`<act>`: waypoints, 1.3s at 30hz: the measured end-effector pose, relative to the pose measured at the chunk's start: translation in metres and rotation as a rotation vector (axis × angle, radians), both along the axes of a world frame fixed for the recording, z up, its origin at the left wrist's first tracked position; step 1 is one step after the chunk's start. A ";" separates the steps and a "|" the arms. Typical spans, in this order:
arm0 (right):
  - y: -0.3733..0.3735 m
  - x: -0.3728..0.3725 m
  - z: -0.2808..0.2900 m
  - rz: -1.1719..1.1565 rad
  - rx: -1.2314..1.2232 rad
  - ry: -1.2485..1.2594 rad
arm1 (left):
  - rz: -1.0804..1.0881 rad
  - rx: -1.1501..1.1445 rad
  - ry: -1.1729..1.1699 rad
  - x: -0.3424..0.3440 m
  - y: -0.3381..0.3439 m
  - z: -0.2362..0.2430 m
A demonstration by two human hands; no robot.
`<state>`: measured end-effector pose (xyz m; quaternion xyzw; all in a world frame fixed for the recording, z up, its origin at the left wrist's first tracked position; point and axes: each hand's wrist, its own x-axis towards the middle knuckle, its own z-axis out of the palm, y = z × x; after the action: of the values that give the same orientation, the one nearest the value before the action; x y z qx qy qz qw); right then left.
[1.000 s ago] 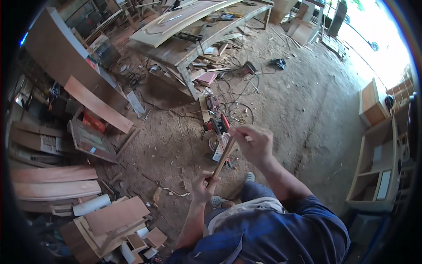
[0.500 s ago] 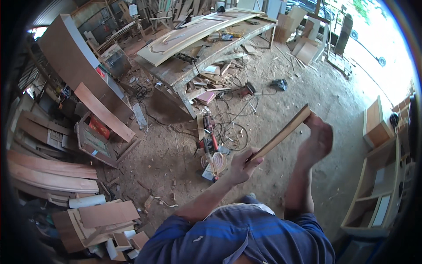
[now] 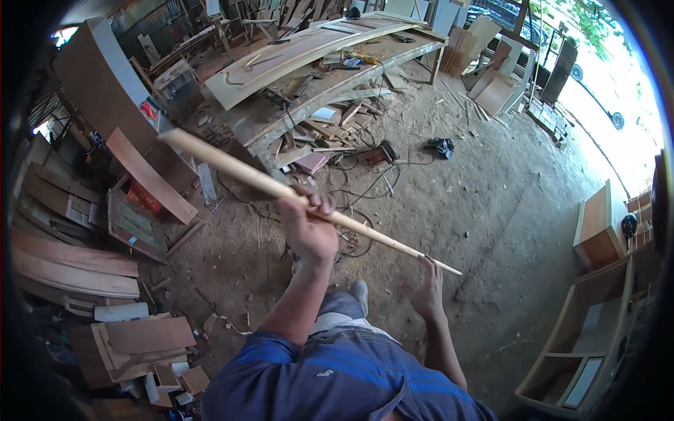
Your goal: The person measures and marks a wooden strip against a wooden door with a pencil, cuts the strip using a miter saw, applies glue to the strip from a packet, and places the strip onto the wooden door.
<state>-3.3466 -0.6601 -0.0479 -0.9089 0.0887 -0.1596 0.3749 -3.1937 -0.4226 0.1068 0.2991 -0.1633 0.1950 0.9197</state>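
Observation:
A long, narrow strip of pale wood (image 3: pixel 379 237) slants across in front of me, its thick end up at the left and its thin end down at the right. My left hand (image 3: pixel 309 231) is closed around it near the middle, fingers curled over the top. Close to the thin end, my right hand (image 3: pixel 427 295) has its fingertips against the strip while the thumb stands apart, not wrapped round it. Behind the strip, the tools on the floor are mostly hidden.
Ahead stands a workbench (image 3: pixel 295 116) carrying a long curved wooden panel (image 3: pixel 246 78). Offcuts, cords, a red power tool (image 3: pixel 382 153) and a black bag (image 3: pixel 441 147) lie on the dirt floor. Wooden cabinets (image 3: pixel 597 235) stand at right; boards (image 3: pixel 151 335) are piled at left.
The strip has swung round, its far end now pointing up and left instead of up and right. My left hand has risen, gripping mid-strip; my right hand has dropped lower and nearer.

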 end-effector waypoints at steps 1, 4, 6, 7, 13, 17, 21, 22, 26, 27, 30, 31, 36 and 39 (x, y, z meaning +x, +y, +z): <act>-0.010 0.012 -0.005 -0.006 -0.124 0.032 | 0.020 -0.058 0.030 0.016 -0.003 -0.002; -0.056 0.059 -0.031 -0.047 -0.183 0.044 | 0.007 -0.156 0.086 0.070 -0.007 -0.015; -0.081 0.099 -0.039 -0.116 -0.264 -0.016 | -0.011 -0.193 0.118 0.113 -0.007 -0.032; -0.099 0.120 -0.044 -0.113 -0.281 -0.021 | -0.025 -0.225 0.145 0.138 -0.013 -0.040; -0.181 0.222 -0.044 0.113 0.017 0.266 | -0.017 -0.192 0.306 0.282 -0.072 -0.066; -0.247 0.294 -0.034 -0.023 -0.002 0.186 | 0.013 -0.092 0.479 0.382 -0.101 -0.083; -0.306 0.368 -0.013 -0.101 0.022 0.083 | 0.024 0.059 0.595 0.466 -0.142 -0.093; -0.321 0.390 -0.013 -0.129 0.012 0.057 | 0.045 0.047 0.635 0.484 -0.154 -0.095; -0.378 0.494 -0.011 -0.113 -0.028 0.041 | 0.117 0.229 0.635 0.553 -0.178 -0.134; -0.394 0.519 -0.014 -0.097 -0.024 0.036 | 0.155 0.243 0.682 0.568 -0.186 -0.140; -0.444 0.608 -0.011 -0.034 -0.020 -0.033 | 0.316 0.351 0.713 0.633 -0.218 -0.171; -0.460 0.633 -0.012 0.030 -0.005 -0.039 | 0.398 0.368 0.704 0.656 -0.233 -0.181; -0.552 0.773 -0.022 0.120 -0.207 -0.137 | 1.308 1.269 0.473 0.725 -0.312 -0.114; -0.575 0.865 0.007 0.192 -0.138 -0.071 | 0.957 1.646 0.038 0.762 -0.329 -0.108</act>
<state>-2.4815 -1.2354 -0.0409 -0.9306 -0.0234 -0.1606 0.3280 -2.4318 -0.7512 -0.0011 0.8911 -0.0946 0.3697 0.2456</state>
